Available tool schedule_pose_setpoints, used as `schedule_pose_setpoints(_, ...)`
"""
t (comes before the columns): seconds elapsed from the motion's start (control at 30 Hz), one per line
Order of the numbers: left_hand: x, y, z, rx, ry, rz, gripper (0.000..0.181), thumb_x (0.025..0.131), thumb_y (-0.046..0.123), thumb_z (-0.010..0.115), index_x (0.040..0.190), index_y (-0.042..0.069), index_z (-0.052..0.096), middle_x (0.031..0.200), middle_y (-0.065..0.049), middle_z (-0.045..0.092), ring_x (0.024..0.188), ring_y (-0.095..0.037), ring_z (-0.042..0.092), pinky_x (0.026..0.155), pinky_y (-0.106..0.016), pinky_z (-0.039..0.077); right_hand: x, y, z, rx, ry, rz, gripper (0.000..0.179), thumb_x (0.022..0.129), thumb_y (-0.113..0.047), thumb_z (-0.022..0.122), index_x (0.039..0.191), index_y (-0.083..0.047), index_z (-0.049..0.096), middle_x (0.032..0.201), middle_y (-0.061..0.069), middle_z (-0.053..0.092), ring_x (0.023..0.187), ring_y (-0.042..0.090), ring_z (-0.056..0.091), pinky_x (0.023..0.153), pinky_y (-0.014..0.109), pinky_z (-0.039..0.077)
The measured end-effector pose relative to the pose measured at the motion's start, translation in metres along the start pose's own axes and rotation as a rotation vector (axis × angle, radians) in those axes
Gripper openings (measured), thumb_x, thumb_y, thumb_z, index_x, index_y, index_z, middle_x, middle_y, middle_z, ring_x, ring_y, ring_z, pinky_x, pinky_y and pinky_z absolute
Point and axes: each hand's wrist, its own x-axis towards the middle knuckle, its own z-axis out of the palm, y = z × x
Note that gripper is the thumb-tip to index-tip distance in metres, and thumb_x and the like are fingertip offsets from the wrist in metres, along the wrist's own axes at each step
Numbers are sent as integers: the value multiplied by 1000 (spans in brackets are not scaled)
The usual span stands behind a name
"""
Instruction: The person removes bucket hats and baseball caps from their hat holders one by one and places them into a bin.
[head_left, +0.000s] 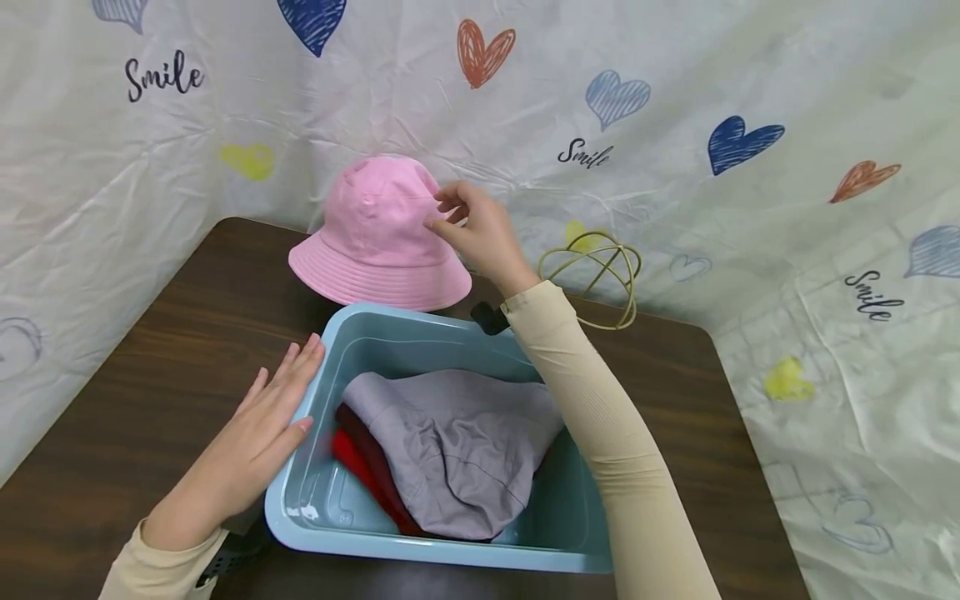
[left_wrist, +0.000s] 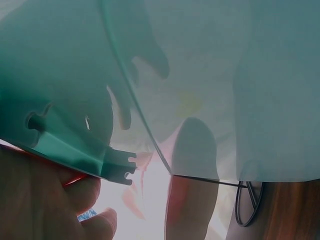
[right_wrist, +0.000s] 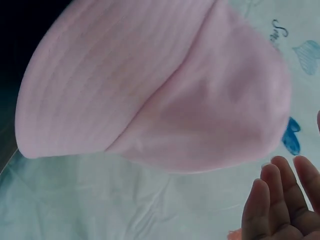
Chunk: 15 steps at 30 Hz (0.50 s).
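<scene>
A pink bucket hat (head_left: pixel 382 225) stands crown up at the back of the table, its brim toward the blue plastic basin (head_left: pixel 435 550). My right hand (head_left: pixel 480 233) is at the right side of its crown, fingers loosely bent. In the right wrist view, the fingers of that hand (right_wrist: pixel 285 205) are straight beside the hat's crown (right_wrist: pixel 225 100), with nothing in them. With fingers extended, my left hand (head_left: pixel 247 442) rests along the basin's left rim. Inside the basin, a grey bucket hat (head_left: pixel 465 458) lies over dark red cloth (head_left: pixel 367 442) and bright red cloth (head_left: pixel 360 471).
A gold wire stand (head_left: pixel 630 283) is at the back, right of the pink hat, partly behind my right forearm. Dark wood table (head_left: pixel 150 400) surrounds the basin. A white sheet (head_left: pixel 810 275) printed with hearts hangs behind and at the sides.
</scene>
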Motion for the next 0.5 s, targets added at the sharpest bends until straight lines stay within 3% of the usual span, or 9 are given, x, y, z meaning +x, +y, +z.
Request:
schedule_pose_setpoints(0.23,0,-1,1,8,-2,1,69,93,10,50,152,13,16,157,-7,15,144,-26,7,110,-59,1,13,19,7,8,26,78,36,85,-15,70,116,-3,59,108,8,61,93,20,59,79,25,47)
schedule_pose_setpoints(0.5,-1,-2,-1,10,-1,-6,70,91,9,51,152,13,16,157,-8,16,144,-28,7,109,-60,2,24,19,11,-52,-2,87,39,85,-22,71,118,-6,59,113,5,61,102,18,59,82,25,47)
